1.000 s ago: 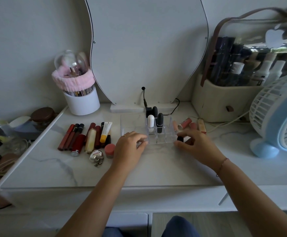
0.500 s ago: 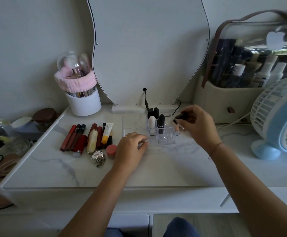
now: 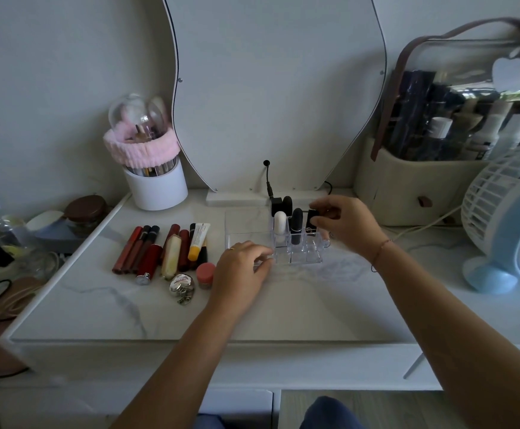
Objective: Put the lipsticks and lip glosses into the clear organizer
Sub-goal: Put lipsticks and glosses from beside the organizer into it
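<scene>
While the left hand (image 3: 242, 267) rests with curled fingers against the front left edge of the clear organizer (image 3: 297, 253), the right hand (image 3: 347, 226) pinches the top of a black lipstick (image 3: 312, 222) standing in a compartment on the organizer's right side. That lipstick is upright, its long axis vertical. Four more stand upright in the organizer: a white lipstick (image 3: 280, 226) and a dark lipstick (image 3: 296, 226) in the same row, and two black lipsticks (image 3: 281, 205) behind them. The front compartments and the flat open section on the left look bare.

Left of the organizer, a row of lip glosses (image 3: 162, 247) lies flat on the marble table (image 3: 159, 311), long axes running front to back; the exact count is hard to tell, roughly ten tubes packed side by side, among them a white tube with a yellow cap (image 3: 198, 241). A small pink jar (image 3: 205, 274) and a silver trinket (image 3: 181, 287) sit in front of the row.

A white cup (image 3: 156, 188) wrapped in a pink band holds brushes at the back left. At right, a beige bag (image 3: 407, 187) holds bottles beside a blue fan (image 3: 506, 230).
</scene>
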Motion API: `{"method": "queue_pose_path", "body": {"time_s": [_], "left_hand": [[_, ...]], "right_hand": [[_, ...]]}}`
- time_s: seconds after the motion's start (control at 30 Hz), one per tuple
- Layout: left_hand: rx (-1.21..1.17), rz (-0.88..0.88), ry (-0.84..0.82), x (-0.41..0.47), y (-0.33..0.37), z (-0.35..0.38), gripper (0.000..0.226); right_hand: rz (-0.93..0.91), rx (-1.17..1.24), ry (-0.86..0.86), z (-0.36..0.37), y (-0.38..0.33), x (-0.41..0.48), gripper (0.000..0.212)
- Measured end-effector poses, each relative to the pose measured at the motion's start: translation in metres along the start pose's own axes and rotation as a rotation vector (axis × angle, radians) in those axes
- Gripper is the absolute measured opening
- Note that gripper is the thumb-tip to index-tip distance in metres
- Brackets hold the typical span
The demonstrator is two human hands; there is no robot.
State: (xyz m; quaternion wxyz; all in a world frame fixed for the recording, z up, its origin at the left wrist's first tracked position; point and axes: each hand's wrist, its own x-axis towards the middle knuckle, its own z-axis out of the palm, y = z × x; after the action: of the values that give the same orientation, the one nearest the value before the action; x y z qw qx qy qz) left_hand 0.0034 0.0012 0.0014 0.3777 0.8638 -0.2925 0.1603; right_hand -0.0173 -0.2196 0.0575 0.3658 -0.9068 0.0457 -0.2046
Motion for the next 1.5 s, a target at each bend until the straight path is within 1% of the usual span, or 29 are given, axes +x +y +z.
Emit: {"method": "queue_pose_path", "body": {"time_s": [0.1,0.17,0.2,0.3,0.37,0.43,0.5,0.53,0.6,0.67,0.73,0.83,0.93,1.0,1.2,1.3,1.5], "left_hand": [[-0.001,0.0,0.002,0.0,0.0,0.0,0.016],[-0.011,-0.004,0.005,0.0,0.0,0.001,0.015],[-0.012,-0.008,0.005,0.0,0.001,0.001,0.015],[-0.01,-0.011,0.004,0.001,0.0,0.002,0.015],[-0.006,-0.01,0.002,0.0,0.0,0.002,0.015],[-0.002,-0.006,0.002,0.0,-0.001,0.001,0.015],[0.001,-0.003,0.002,0.001,-0.001,0.002,0.015],[0.002,-0.003,0.001,0.001,-0.001,0.002,0.015],[0.003,-0.005,-0.001,0.002,0.0,0.002,0.015],[0.002,-0.006,0.002,0.002,-0.001,0.002,0.014],[0.001,-0.011,0.005,0.001,-0.001,0.002,0.014],[0.004,-0.013,0.005,0.001,-0.002,0.002,0.014],[0.01,-0.009,0.005,0.001,-0.002,0.002,0.014],[0.013,-0.003,0.001,0.0,-0.001,0.001,0.015],[0.007,0.009,0.009,0.0,0.0,0.0,0.015],[0.004,0.0,0.01,0.0,0.0,0.001,0.015],[0.014,-0.004,0.015,0.0,-0.001,0.002,0.015]], "right_hand": [[0.038,0.067,-0.007,-0.007,0.005,0.0,0.027],[0.119,0.183,0.034,-0.02,0.009,-0.003,0.022],[0.151,0.203,0.071,-0.027,0.014,-0.004,0.022],[0.212,0.139,0.129,-0.046,0.031,-0.01,0.031],[0.247,0.075,0.088,-0.051,0.039,-0.015,0.039],[0.267,-0.013,-0.027,-0.05,0.043,-0.018,0.049],[0.249,-0.136,-0.141,-0.047,0.044,-0.02,0.058],[0.232,-0.192,-0.173,-0.046,0.045,-0.021,0.06],[0.195,-0.28,-0.203,-0.045,0.046,-0.023,0.049],[0.16,-0.313,-0.195,-0.044,0.048,-0.025,0.037],[0.172,-0.305,-0.185,-0.043,0.048,-0.028,0.037],[0.16,-0.263,-0.167,-0.041,0.046,-0.031,0.041],[0.121,-0.191,-0.062,-0.038,0.037,-0.036,0.062],[0.073,-0.077,-0.019,-0.032,0.024,-0.042,0.065],[-0.011,0.138,-0.044,0.004,-0.019,-0.059,0.053],[-0.017,0.218,0.012,0.024,-0.031,-0.063,0.051],[-0.028,0.274,0.097,0.049,-0.042,-0.061,0.049]]}}
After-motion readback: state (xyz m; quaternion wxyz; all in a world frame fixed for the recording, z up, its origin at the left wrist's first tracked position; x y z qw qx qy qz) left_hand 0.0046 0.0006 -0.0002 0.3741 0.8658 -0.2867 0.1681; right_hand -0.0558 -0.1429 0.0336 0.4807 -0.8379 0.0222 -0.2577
